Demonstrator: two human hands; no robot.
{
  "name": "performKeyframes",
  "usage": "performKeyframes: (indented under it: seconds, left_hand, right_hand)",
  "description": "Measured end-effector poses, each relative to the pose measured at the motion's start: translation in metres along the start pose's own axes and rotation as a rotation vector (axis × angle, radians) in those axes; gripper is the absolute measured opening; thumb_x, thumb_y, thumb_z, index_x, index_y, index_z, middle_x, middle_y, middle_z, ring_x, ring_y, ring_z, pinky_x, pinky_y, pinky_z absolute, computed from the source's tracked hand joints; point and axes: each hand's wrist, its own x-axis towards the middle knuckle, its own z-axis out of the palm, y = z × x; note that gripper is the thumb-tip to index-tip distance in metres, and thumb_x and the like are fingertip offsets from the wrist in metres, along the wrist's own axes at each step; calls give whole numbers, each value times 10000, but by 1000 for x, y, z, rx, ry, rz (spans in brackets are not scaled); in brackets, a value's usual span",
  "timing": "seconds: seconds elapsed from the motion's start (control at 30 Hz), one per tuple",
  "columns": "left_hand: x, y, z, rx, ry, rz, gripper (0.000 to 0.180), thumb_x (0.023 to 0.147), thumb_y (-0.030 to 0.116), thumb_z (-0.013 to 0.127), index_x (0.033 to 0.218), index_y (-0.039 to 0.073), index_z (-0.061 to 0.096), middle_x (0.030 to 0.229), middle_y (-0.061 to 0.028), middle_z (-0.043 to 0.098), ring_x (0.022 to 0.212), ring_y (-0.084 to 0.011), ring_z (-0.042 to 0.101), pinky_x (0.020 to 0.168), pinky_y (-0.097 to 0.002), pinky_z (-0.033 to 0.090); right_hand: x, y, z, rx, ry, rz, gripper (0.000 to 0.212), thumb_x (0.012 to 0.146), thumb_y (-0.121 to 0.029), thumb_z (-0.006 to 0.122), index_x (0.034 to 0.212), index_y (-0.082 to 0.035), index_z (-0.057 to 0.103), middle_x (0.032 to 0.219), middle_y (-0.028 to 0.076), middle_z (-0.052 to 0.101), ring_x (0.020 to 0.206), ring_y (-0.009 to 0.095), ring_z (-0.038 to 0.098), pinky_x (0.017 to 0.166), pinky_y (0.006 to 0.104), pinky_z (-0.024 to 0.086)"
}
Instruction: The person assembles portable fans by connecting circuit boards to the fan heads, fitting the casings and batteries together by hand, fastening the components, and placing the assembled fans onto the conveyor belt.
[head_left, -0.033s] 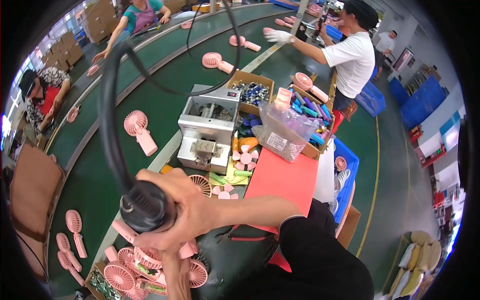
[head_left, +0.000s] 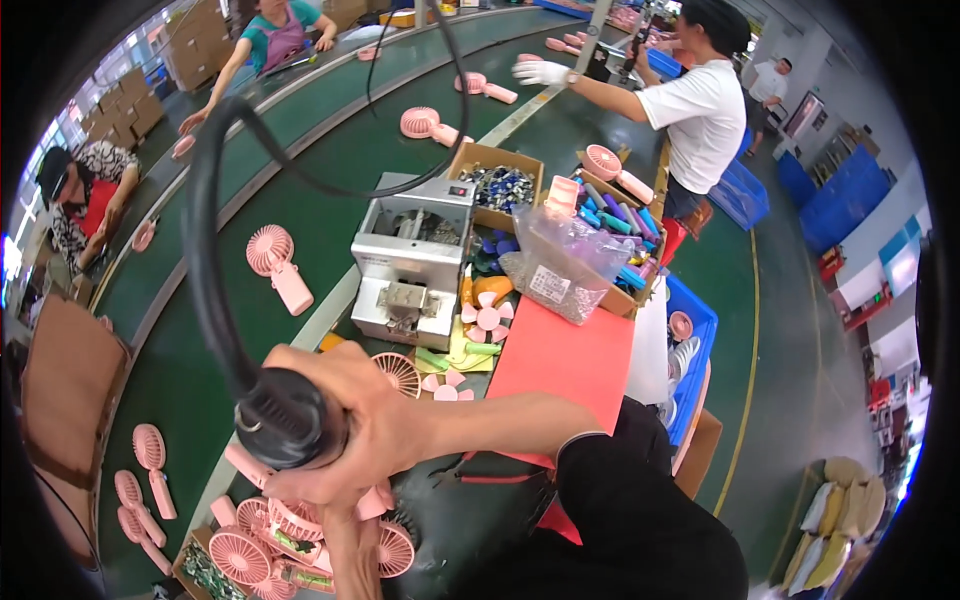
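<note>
Gripping black power tool [head_left: 285, 418] at lower left of frame w/ right hand [head_left: 370, 420], fingers wrapped tight round its body, thick black cable [head_left: 205, 260] looping up toward upper left. Reaching up from bottom edge w/ left hand [head_left: 330, 495] (mostly hidden under tool), closing on a pink fan part [head_left: 300, 515]; grip unclear. Sitting just below: box of pink fan grilles [head_left: 240, 555]. Standing at centre: grey feeder machine [head_left: 410, 260], beside red mat [head_left: 560, 365].

Free room: red mat [head_left: 560, 365], bare right of the hands; green belt [head_left: 330, 180], open between scattered fans. Obstacles: grey machine [head_left: 412, 262] ahead, black cable [head_left: 205, 250] looping left, plastic bag [head_left: 565, 265], fan box [head_left: 270, 555] below.
</note>
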Motion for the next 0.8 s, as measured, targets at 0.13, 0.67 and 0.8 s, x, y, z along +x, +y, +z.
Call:
performKeyframes:
  seconds: [0.13, 0.67, 0.8]
  left_hand:
    - [-4, -3, 6, 15, 52, -34, 342, 771, 4, 606, 1096, -42, 511, 817, -137, 598, 515, -194, 564, 378, -270, 444]
    - [-36, 59, 10, 364, 192, 338, 624, 833, -29, 634, 1396, -28, 365, 1226, -154, 562, 1035, -212, 615, 870, -332, 542]
    - [-31, 65, 14, 582, 266, 206, 491, 727, 126, 821, 1118, -22, 563, 848, -56, 646, 686, -112, 645, 576, -231, 527]
  right_hand:
    - [-5, -1, -2, 27, 18, 25, 493, 630, -283, 830, 933, -26, 538, 615, 80, 516, 508, 248, 489, 536, 357, 383]
    - [27, -48, -66, 414, 301, 226, 308, 771, 9, 643, 1068, 55, 572, 790, 122, 645, 550, 173, 601, 512, 291, 512]
    - [20, -33, -77, 337, 154, 85, 553, 855, -384, 678, 1117, 57, 472, 777, 173, 604, 480, 198, 585, 424, 287, 513]
